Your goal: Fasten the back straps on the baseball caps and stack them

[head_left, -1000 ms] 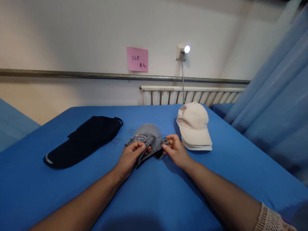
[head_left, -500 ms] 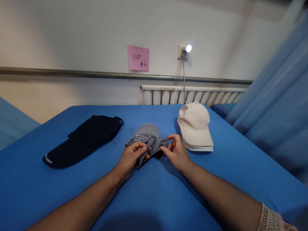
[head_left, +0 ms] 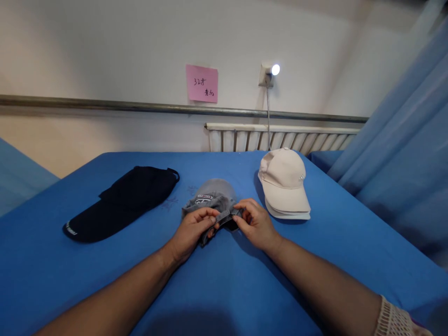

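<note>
A grey baseball cap (head_left: pixel 216 190) lies in the middle of the blue surface, its back strap turned toward me. My left hand (head_left: pixel 192 229) pinches one end of the cap's strap (head_left: pixel 223 216) between thumb and fingers. At the strap's other end, my right hand (head_left: pixel 257 224) pinches the part with the buckle. The two strap ends meet between my hands; whether one is threaded through the buckle I cannot tell. Part of the cap's inside and lower edge is hidden behind my fingers.
A black cap (head_left: pixel 129 200) lies flat on the left of the blue sheet (head_left: pixel 217 289). Stacked beige caps (head_left: pixel 284 179) stand at the right. Behind are a radiator (head_left: pixel 280 140), a metal rail, a pink note (head_left: pixel 202 84) and a plug with a cord. A blue curtain (head_left: pixel 402 140) hangs at right.
The left-hand strap end has swung from pointing up to lying toward the right, meeting the buckle end. My right fingers have closed in slightly toward the left.
</note>
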`<state>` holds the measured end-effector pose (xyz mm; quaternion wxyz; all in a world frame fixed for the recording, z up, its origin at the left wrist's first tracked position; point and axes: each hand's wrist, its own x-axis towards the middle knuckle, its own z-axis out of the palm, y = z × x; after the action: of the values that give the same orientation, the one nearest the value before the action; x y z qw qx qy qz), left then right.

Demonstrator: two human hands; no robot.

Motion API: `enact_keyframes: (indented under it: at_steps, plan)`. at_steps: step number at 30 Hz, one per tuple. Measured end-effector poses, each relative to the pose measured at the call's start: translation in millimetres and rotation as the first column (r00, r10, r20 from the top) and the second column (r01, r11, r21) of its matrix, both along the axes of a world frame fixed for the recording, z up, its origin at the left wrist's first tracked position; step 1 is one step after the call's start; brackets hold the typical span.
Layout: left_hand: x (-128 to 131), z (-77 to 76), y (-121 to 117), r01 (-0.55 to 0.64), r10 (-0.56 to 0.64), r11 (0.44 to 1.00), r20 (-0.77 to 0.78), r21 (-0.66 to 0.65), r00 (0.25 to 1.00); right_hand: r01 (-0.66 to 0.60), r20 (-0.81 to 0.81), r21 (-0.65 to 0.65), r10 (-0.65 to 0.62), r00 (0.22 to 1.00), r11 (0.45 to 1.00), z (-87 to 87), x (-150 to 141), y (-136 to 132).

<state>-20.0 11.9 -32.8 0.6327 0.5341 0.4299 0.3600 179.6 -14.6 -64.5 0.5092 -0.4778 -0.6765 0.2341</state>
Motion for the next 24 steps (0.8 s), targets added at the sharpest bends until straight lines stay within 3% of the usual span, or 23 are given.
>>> enact_keyframes:
  at_steps: [8, 16, 24]
  plan:
    - [1, 0.9, 0, -0.013, 0.013, 1.000, -0.016, 0.017, 1.000, 0.022, 0.042, -0.023, -0.021, 0.999, 0.999, 4.6, 1, -5]
    - [-1, -2.0, 0, -0.006, 0.006, 1.000, -0.013, 0.003, 1.000, -0.123, -0.105, -0.098, 0.113, 0.988, 0.988, 2.1, 1, -10]
    - [-1, -2.4, -1, 0.004, -0.004, 1.000, -0.006, 0.016, 1.000, -0.135, -0.079, -0.106, 0.127, 0.989, 0.985, 2.1, 0, -10]
